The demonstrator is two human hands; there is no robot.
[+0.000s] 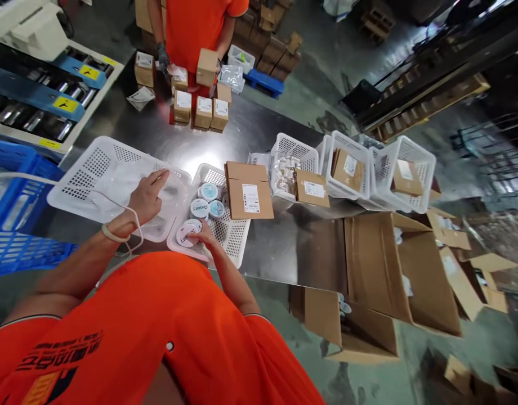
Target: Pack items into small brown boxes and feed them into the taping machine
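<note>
My right hand [205, 235] is closed on a round white tub [187, 234] with dark lettering on its lid, low in a small white basket [236, 247]. Several similar tubs with white and pale blue lids [199, 208] sit beside it. A flat brown carton with a white label [250, 191] lies across that basket's right side. Over a larger white basket [75, 197] holding clear plastic packaging [119, 183], my left hand [147, 197] has its fingers stretched out, and no object shows in it. A white cord [134, 216] passes by the left wrist.
Across the metal table [271, 247] a co-worker in orange [189, 34] handles small brown boxes [204, 112]. White baskets [347, 169] line the right edge. Open cartons [373, 270] stand beyond. At left are a blue crate [22, 247] and a roller conveyor [35, 95].
</note>
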